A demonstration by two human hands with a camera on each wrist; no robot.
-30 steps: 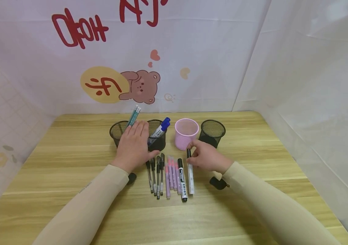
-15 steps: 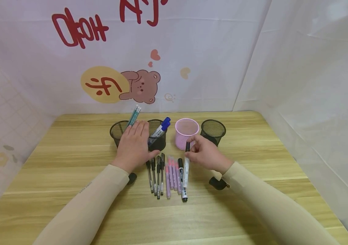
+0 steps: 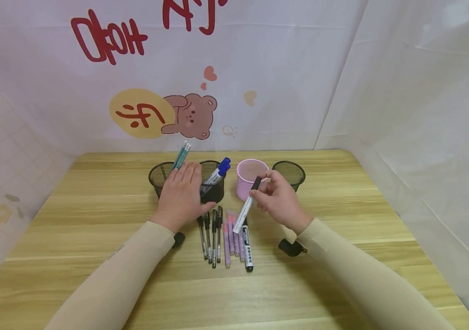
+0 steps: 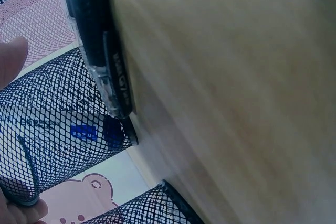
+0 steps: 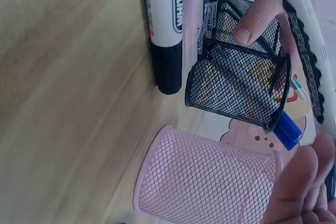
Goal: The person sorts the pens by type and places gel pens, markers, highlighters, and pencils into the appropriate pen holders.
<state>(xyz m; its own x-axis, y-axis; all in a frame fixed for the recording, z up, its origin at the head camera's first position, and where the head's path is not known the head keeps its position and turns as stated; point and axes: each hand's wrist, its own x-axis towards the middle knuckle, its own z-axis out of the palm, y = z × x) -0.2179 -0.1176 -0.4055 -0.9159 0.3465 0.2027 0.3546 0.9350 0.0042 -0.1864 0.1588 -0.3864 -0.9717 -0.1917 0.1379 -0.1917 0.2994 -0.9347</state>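
Whiteboard marker point(image 3: 246, 207) in right hand point(image 3: 280, 200)

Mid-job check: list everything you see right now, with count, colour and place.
Black mesh cups: three, black, in the back row; the left one holds teal pencils, the middle one blue-capped markers.
Pink mesh cup: one, pink, between the middle and right black cups.
Thin pens: about four, black, lying left in the row on the table.
Purple pens: about three, lying beside the thin pens.
Whiteboard marker: one, white with black cap, lying at the row's right end.
Held marker: one, white, black cap, tilted above the row.
Table: one, light wood.
Left hand: rests on the middle black cup.
Right hand: pinches the held marker.
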